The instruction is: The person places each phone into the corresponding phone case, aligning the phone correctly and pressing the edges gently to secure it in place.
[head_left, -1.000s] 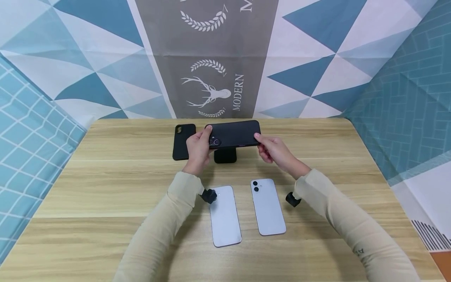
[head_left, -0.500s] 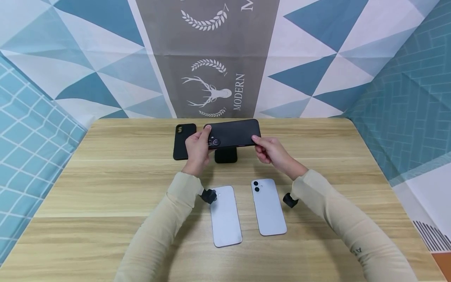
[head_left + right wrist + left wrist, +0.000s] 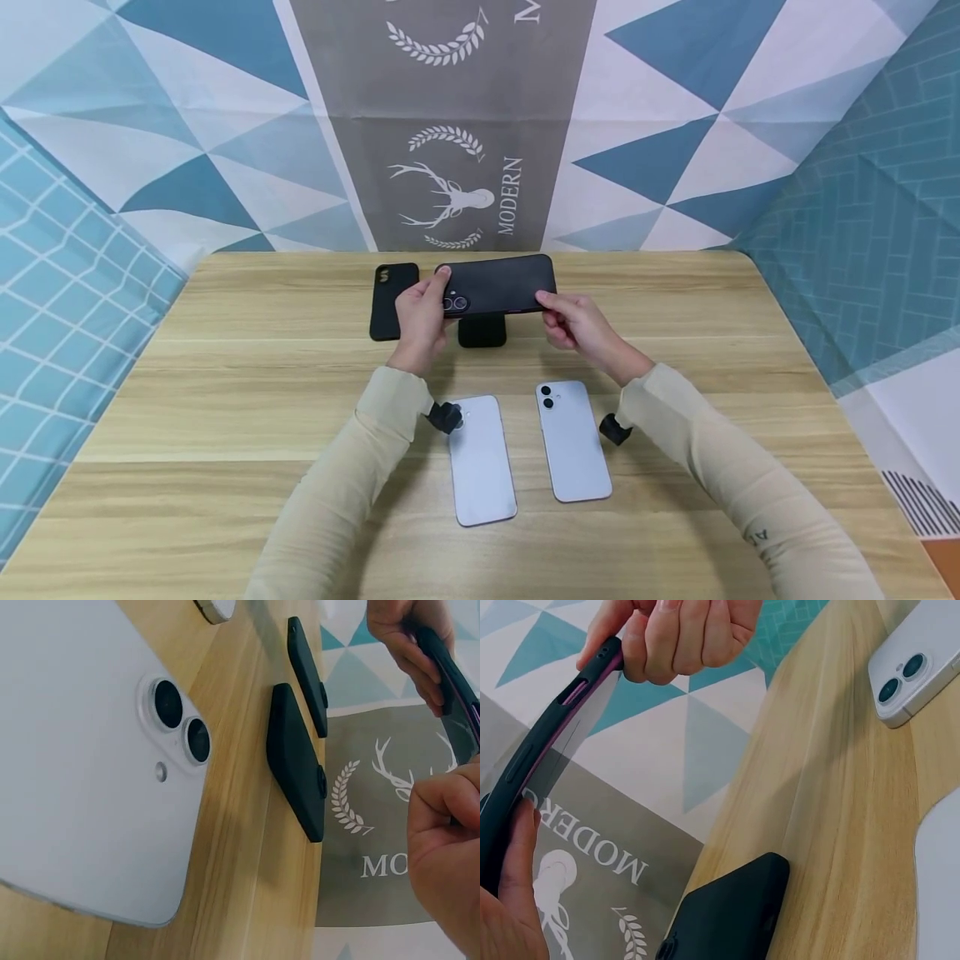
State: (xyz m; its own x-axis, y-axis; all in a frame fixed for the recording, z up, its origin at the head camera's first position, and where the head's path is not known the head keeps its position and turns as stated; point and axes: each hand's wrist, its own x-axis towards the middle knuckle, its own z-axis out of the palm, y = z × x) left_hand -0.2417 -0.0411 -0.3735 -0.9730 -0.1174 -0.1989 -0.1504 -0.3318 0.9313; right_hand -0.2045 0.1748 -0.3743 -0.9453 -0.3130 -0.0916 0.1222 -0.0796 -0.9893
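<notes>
A phone in a black case (image 3: 498, 285) is held sideways above the far part of the table, its two-lens camera end at the left. My left hand (image 3: 422, 321) grips that end, thumb on the back. At the other end my right hand (image 3: 587, 327) pinches the lower corner. Seen edge-on in the left wrist view, the black case (image 3: 536, 750) shows a purple phone edge inside it. Below the held phone lies a black case or phone (image 3: 482, 331), partly covered, and another black case (image 3: 386, 312) with a camera cutout lies beside my left hand.
Two white phones lie nearer on the wooden table (image 3: 225, 417): the left one (image 3: 483, 471) partly under my wrist camera, the other (image 3: 576, 450) to its right. A patterned cloth (image 3: 450, 100) hangs behind the far edge.
My right hand has shifted slightly left along the phone's lower corner. Both hands keep holding the black-cased phone in nearly the same place.
</notes>
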